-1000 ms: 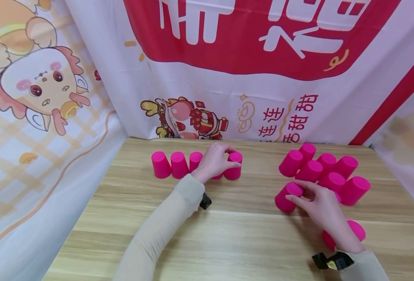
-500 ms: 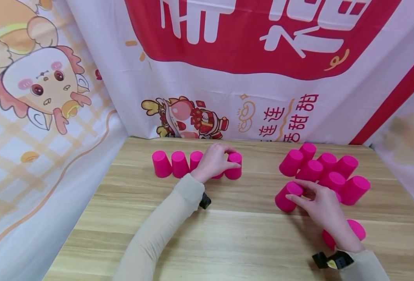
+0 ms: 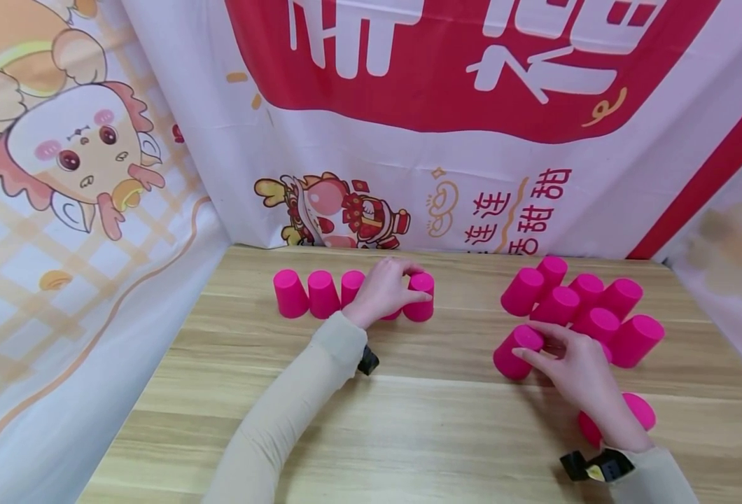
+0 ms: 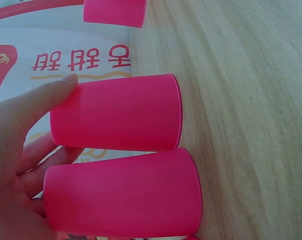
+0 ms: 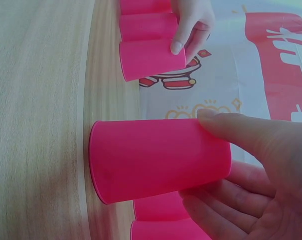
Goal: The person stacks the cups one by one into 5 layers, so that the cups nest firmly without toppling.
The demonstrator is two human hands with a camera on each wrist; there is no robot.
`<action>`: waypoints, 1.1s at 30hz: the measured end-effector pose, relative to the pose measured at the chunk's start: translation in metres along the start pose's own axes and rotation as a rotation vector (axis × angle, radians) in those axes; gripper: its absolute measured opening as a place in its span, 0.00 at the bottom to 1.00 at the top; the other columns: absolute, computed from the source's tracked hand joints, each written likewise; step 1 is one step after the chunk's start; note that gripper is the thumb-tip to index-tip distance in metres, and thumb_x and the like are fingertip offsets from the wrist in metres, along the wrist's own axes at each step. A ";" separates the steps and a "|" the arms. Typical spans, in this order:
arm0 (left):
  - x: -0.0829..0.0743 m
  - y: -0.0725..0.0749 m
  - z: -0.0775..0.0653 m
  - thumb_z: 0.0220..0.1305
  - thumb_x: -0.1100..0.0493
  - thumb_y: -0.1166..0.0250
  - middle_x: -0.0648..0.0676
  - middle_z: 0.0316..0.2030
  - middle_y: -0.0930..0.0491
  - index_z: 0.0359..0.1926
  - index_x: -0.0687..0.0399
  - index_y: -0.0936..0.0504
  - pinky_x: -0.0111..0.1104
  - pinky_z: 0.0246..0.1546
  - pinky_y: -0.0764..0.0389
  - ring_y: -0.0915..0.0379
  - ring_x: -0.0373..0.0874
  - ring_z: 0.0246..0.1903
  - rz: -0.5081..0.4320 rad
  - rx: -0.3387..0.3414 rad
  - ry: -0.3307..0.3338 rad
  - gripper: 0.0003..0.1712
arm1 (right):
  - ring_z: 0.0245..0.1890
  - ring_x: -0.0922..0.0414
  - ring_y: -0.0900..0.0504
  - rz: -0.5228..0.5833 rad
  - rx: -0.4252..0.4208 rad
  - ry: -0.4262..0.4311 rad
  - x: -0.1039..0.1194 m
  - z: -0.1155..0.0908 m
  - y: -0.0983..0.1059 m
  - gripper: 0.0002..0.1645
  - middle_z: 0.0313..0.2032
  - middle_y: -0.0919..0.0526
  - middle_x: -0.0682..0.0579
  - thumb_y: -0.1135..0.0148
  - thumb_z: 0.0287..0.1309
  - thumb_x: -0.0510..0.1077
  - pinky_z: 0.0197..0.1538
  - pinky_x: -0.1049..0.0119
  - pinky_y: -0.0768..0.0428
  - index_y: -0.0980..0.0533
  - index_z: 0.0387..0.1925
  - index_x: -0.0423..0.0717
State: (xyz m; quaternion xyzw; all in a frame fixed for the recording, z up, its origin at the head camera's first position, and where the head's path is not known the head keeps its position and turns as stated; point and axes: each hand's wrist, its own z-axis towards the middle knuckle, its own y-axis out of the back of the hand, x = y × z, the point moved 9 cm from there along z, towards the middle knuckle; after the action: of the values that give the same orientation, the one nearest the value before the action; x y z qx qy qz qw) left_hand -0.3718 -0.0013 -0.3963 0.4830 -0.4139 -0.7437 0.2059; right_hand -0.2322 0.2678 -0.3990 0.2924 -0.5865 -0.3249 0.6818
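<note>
Upside-down pink cups stand in a row at the back left of the table. My left hand point(image 3: 379, 292) pinches the right-end cup point(image 3: 419, 311) between thumb and fingers; the left wrist view shows the thumb at the narrow end of this cup point(image 4: 118, 114). Beside it in that view stands the neighbouring cup point(image 4: 123, 195), close under the fingers. On the right, my right hand point(image 3: 582, 371) grips another upside-down pink cup point(image 3: 511, 358), thumb on the near side. In the right wrist view that cup point(image 5: 156, 160) has its wide rim by the tabletop.
Several more upside-down pink cups point(image 3: 639, 341) cluster at the back right, behind my right hand. One pink cup point(image 3: 639, 413) is partly hidden under my right forearm. A printed cloth point(image 3: 453, 91) hangs along the back edge of the wooden table point(image 3: 409, 434).
</note>
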 end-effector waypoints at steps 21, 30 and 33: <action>-0.025 0.016 -0.023 0.56 0.44 0.21 0.48 0.61 0.23 0.67 0.48 0.22 0.42 0.61 0.27 0.32 0.45 0.60 -0.057 -0.093 -0.051 0.39 | 0.42 0.45 0.15 -0.009 -0.013 0.008 0.000 -0.001 0.000 0.42 0.47 0.15 0.41 0.23 0.54 0.60 0.33 0.71 0.17 0.23 0.64 0.41; -0.027 0.022 -0.052 0.55 0.44 0.20 0.47 0.62 0.24 0.67 0.47 0.22 0.47 0.63 0.28 0.34 0.45 0.63 -0.141 -0.133 -0.100 0.40 | 0.46 0.45 0.14 0.020 -0.052 0.079 0.023 0.003 -0.001 0.39 0.49 0.13 0.45 0.24 0.54 0.62 0.44 0.54 0.14 0.20 0.62 0.46; -0.024 0.025 -0.061 0.55 0.43 0.21 0.47 0.62 0.23 0.67 0.47 0.22 0.48 0.63 0.28 0.33 0.45 0.63 -0.139 -0.142 -0.104 0.40 | 0.46 0.46 0.14 0.051 -0.056 0.101 0.033 0.008 -0.005 0.38 0.50 0.14 0.46 0.24 0.55 0.61 0.46 0.50 0.15 0.20 0.62 0.47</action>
State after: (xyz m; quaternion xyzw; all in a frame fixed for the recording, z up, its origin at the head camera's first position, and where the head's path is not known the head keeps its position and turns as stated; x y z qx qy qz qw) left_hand -0.3092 -0.0238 -0.3742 0.4553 -0.3357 -0.8078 0.1660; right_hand -0.2369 0.2382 -0.3816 0.2740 -0.5494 -0.3087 0.7265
